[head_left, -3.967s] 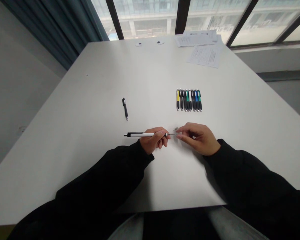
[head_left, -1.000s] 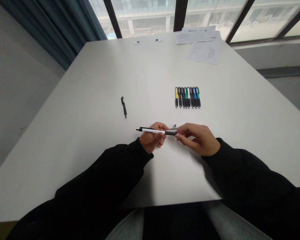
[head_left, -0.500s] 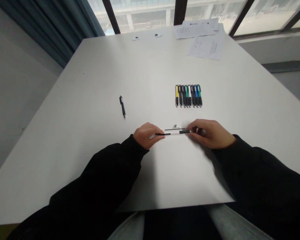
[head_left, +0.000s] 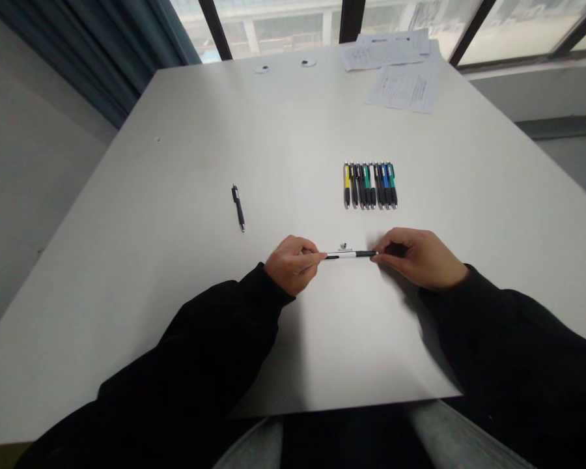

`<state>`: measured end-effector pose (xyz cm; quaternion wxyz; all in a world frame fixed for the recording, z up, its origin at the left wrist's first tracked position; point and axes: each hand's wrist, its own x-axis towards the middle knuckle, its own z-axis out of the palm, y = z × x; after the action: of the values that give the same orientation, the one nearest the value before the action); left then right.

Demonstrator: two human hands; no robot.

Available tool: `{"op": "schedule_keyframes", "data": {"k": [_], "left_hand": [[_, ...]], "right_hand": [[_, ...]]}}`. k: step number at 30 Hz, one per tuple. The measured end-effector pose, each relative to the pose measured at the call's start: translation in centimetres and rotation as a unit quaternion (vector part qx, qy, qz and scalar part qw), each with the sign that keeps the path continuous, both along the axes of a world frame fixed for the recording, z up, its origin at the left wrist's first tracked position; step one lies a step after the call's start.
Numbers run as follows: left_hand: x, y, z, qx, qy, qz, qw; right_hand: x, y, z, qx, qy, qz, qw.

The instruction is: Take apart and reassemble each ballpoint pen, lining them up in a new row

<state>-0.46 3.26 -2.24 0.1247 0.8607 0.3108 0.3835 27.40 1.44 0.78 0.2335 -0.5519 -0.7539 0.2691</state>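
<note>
My left hand is closed on the clip end of a white pen, which lies sideways close to the table. At the pen's dark grip end, the thumb and fingers of my right hand pinch the tip. Just beyond the pen sit small metallic parts. The thin black refill cannot be told apart from the pen now. A black pen lies alone to the left. Farther off, several pens with yellow, black, green, white and blue barrels form a row.
Printed papers lie at the far right of the white table. Two small white oval pieces are near the far edge. A curtain and windows stand beyond the table.
The white pen has moved slightly away from me, up to where the thin black refill showed. My left hand has turned, with its fingers now over the clip end.
</note>
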Motion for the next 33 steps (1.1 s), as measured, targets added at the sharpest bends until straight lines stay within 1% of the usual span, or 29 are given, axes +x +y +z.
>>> {"op": "schedule_keyframes", "data": {"k": [7,14,22,27,30,33], "left_hand": [[-0.15,0.0,0.1,0.04,0.026,-0.003,0.999],[-0.36,-0.1,0.21,0.018,0.052,-0.016,0.998],[-0.36,0.04,-0.08,0.002,0.042,-0.015,0.999],[-0.36,0.11,-0.11,-0.012,0.02,-0.015,1.0],[-0.2,0.01,-0.05,-0.033,-0.007,-0.002,0.999],[-0.03,-0.13,0.19,-0.068,-0.017,0.039,0.997]], "right_hand": [[-0.03,-0.04,0.25,-0.008,-0.003,0.017,1.0],[-0.25,-0.04,0.6,0.001,-0.004,0.026,1.0],[-0.22,-0.08,0.44,-0.01,0.009,0.02,1.0],[-0.13,-0.08,0.23,-0.018,0.017,0.013,1.0],[-0.16,-0.06,0.29,-0.02,0.016,0.008,1.0],[-0.25,-0.05,0.46,-0.024,0.016,0.005,1.0]]}}
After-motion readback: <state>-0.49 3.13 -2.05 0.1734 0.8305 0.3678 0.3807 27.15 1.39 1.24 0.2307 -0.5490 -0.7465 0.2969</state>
